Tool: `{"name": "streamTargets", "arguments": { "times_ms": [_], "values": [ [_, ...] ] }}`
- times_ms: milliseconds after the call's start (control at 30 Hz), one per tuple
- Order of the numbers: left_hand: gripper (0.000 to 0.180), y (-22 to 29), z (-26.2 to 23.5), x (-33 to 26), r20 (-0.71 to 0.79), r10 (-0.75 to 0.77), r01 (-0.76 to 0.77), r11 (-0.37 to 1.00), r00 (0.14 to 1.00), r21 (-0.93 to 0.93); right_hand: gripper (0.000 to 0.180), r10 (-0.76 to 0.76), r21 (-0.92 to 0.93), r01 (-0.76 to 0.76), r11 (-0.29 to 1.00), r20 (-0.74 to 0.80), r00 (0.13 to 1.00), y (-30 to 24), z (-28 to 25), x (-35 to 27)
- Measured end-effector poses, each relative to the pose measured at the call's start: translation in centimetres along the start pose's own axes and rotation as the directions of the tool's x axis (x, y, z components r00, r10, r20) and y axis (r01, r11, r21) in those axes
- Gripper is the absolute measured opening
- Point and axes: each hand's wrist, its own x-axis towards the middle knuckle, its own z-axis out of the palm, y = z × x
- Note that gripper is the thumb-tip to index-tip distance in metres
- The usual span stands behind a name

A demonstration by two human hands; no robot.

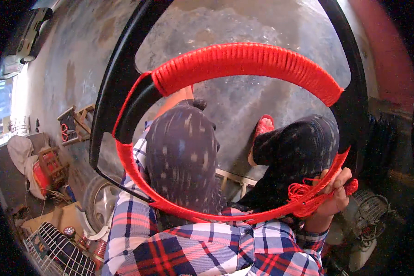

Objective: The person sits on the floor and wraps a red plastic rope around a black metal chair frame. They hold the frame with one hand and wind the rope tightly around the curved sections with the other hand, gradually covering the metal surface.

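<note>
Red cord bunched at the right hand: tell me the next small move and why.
Probably have the right hand draw the bunched red cord straight: its loops lie slack and overlapping at the lower right of the ring, so they could tangle, whereas the wrapped turns along the ring's far side lie close together.

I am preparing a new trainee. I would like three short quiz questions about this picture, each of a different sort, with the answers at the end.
1. Which hand holds the bundle of red cord?
2. True or false: part of the black frame has no cord around it.
3. Where in the picture is the wheel? a) at the left; b) at the right; c) at the top.

Key: 1. The right hand. 2. True. 3. a.
</note>
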Motion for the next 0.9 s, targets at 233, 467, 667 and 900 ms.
{"name": "streamTargets", "arguments": {
  "times_ms": [233,467,667,900],
  "values": [
    [0.058,0.4,-0.3,-0.1,0.019,0.018,-0.018,1.000,1.000,0.006,0.019,0.035,0.077,-0.039,0.996,0.055,0.998,-0.4,-1.0,-0.5],
    [0.065,0.9,-1.1,0.8,0.055,-0.011,0.013,0.999,0.998,-0.030,0.021,0.026,0.091,-0.032,0.995,0.068,0.997,-0.4,-0.8,-0.3],
    [0.064,-2.1,5.4,2.0,-0.063,-0.079,0.086,0.989,0.995,0.119,0.017,0.006,0.080,-0.006,0.997,-0.007,1.000,0.0,0.9,0.1],
    [0.061,-0.5,2.7,0.6,-0.068,-0.040,0.047,0.994,0.997,0.095,0.017,0.014,0.051,-0.013,0.999,-0.013,1.000,0.1,0.3,0.0]
  ]
}}
